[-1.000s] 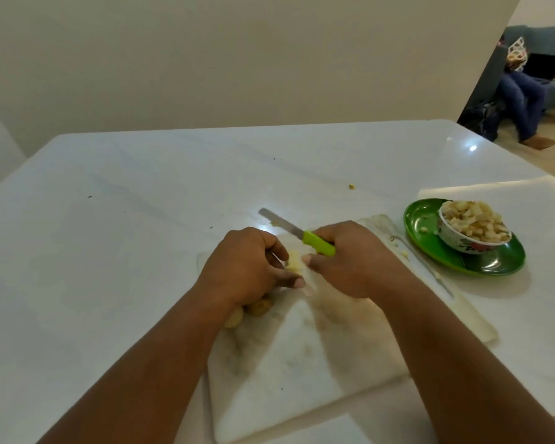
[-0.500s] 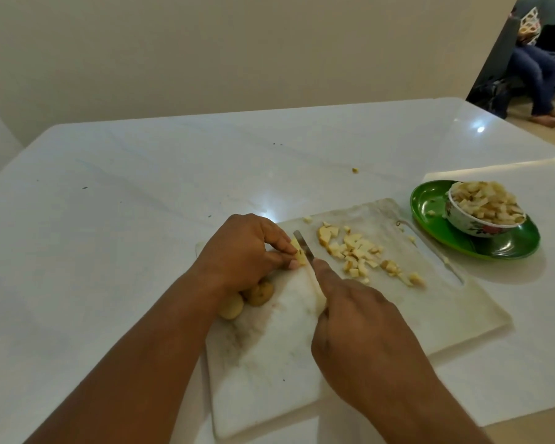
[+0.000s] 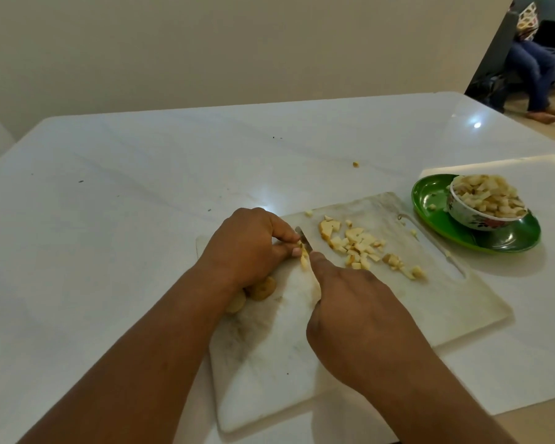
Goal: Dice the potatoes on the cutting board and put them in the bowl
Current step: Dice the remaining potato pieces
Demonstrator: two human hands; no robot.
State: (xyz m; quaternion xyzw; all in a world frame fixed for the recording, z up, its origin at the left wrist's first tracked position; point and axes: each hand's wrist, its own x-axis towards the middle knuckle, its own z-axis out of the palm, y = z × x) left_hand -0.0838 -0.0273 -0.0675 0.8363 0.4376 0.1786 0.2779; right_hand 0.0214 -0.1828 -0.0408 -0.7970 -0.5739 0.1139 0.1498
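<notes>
A: What are the hands doing?

B: The left hand (image 3: 250, 245), just left of the frame's centre, has its fingers curled down over a pale potato piece (image 3: 304, 257) and pins it to the cutting board (image 3: 446, 302). The right hand (image 3: 359, 318), below and right of it, is closed round a knife (image 3: 303, 240); its handle is hidden in the fist and only the blade tip shows, touching the piece beside the left fingertips.

A: What lies around them?

B: Two small whole potatoes (image 3: 263, 288) sit under the left wrist, half covered by it. Diced pieces (image 3: 359, 243) are scattered on the board to the right of the blade. At the right edge a patterned bowl (image 3: 481, 216), heaped with dice, stands on a green plate (image 3: 436, 203) just beyond the board's corner. One stray crumb (image 3: 355, 164) lies on the white table (image 3: 125, 203) above the board.

A: Anything else?

B: A seated person's legs (image 3: 532, 68) show in the upper right corner.
</notes>
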